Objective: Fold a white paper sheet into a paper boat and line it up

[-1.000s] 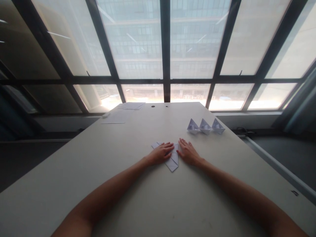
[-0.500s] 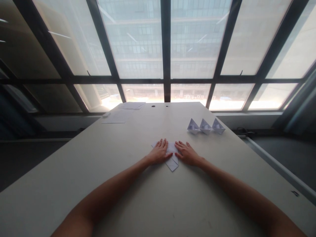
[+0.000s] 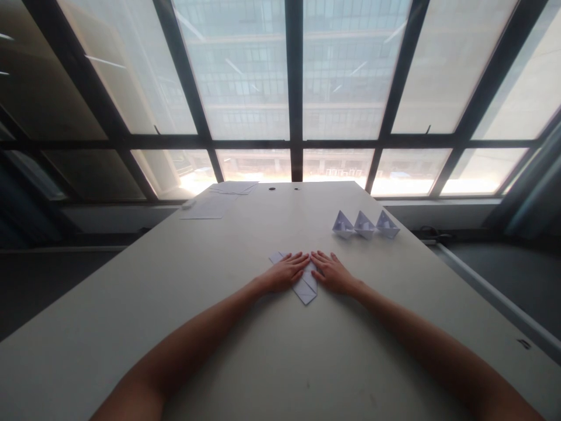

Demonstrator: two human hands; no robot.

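A folded sheet of white paper lies flat on the white table, one corner pointing toward me. My left hand rests on it with fingers stretched out to the right, covering its middle. At the paper's right edge lies my right hand, flat, its fingertips touching the sheet. The fingertips of both hands nearly meet near the top of the paper. Part of the folds is hidden under my left hand.
Three folded paper boats stand in a row at the right. Loose paper sheets lie at the far left of the table. Beyond the far edge are large windows with dark frames.
My left hand has turned and its fingers have slid right across the paper, toward my right hand. My right hand and the paper have stayed in place.
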